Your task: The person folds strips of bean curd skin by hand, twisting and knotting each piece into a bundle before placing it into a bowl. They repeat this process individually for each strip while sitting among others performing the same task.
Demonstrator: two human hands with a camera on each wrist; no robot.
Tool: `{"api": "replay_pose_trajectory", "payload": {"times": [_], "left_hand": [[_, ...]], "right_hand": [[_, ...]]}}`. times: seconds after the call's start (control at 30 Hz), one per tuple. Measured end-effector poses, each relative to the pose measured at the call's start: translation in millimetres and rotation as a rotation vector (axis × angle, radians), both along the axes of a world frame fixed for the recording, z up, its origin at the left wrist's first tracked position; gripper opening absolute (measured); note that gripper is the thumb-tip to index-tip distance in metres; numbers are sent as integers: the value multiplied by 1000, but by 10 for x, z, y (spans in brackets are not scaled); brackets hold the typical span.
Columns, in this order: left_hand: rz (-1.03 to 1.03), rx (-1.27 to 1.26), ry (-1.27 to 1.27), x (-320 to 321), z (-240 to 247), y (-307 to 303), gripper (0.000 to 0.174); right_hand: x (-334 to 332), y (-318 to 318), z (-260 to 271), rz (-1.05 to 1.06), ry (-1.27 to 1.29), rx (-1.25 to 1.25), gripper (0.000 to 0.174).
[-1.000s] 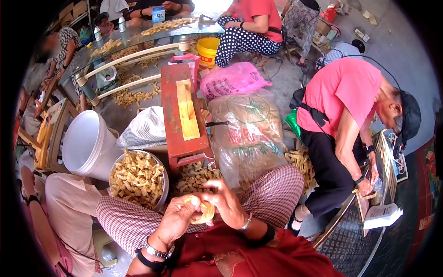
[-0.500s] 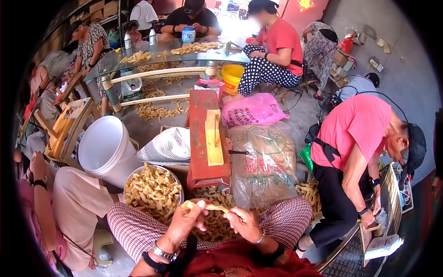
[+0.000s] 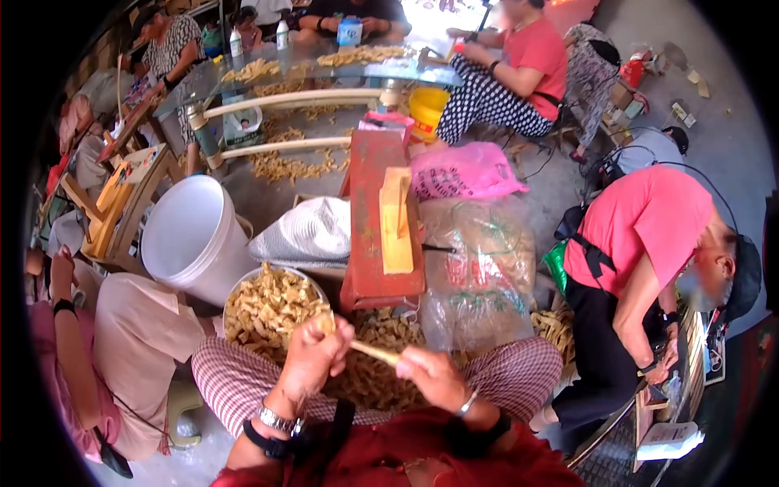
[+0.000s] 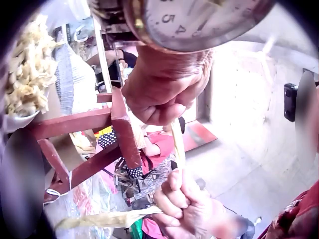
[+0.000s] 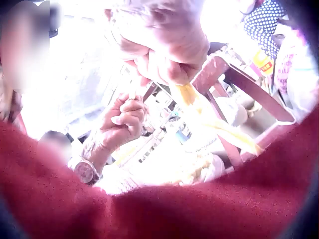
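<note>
A pale yellow strip is stretched between the two hands above the lap. The left hand grips one end with curled fingers. The right hand pinches the strip on the other side. In the left wrist view the strip runs from the left hand down to the right hand, and a loose length sticks out past the right fingers. The right wrist view shows that tail hanging from the right hand, with the left hand beyond.
A red bench with a yellow wooden block stands ahead. A basin of folded yellow pieces and a white bucket are at the left. Plastic bags lie right of the bench; a person in pink bends at the right.
The strip was bunched between the fingers, then held out between both hands; now it is pulled taut and narrow, with the right hand slightly lower. The head view has shifted.
</note>
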State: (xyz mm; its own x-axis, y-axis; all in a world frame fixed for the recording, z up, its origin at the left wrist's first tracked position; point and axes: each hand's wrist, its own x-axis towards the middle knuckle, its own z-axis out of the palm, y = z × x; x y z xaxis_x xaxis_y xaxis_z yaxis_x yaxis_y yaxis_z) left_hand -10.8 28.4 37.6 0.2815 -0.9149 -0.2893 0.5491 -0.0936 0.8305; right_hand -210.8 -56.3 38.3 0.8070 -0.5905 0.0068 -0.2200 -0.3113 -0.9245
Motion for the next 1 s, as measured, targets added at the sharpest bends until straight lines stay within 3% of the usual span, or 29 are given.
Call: {"api": "replay_pose_trajectory", "payload": {"times": [0.07, 0.17, 0.33, 0.43, 0.5, 0.57, 0.73, 0.83, 0.87, 0.93, 1.0], "left_hand": [[17, -63, -6, 57, 126, -198, 9], [54, -104, -191, 129, 430, -624, 14], [77, -229, -347, 326, 421, -1385, 13], [90, -173, -479, 384, 282, -1727, 13], [187, -140, -851, 419, 1, -1864, 14], [240, 30, -1240, 479, -206, -1892, 16], [-214, -62, -750, 203, 230, -953, 22], [-351, 122, -811, 88, 15, -461, 26], [-363, 213, -723, 16, 22, -349, 32], [-463, 64, -816, 26, -516, -162, 44], [-483, 292, -169, -133, -475, -10, 54]], "right_hand": [[96, -194, 199, -41, 40, -44, 20], [245, -677, 314, -138, 23, -326, 21], [547, -1389, 404, -281, -59, -586, 24], [663, -1685, 262, -352, 102, -712, 23], [692, -1763, 8, -379, 219, -754, 20], [621, -1671, -221, -338, 108, -709, 17], [300, -889, -191, -301, 0, -168, 20], [331, -353, -32, -132, -211, -275, 13], [374, -194, -7, -78, -301, -314, 12], [376, 79, -70, 83, -230, -329, 12], [501, 329, -151, 130, -435, -396, 14]]}}
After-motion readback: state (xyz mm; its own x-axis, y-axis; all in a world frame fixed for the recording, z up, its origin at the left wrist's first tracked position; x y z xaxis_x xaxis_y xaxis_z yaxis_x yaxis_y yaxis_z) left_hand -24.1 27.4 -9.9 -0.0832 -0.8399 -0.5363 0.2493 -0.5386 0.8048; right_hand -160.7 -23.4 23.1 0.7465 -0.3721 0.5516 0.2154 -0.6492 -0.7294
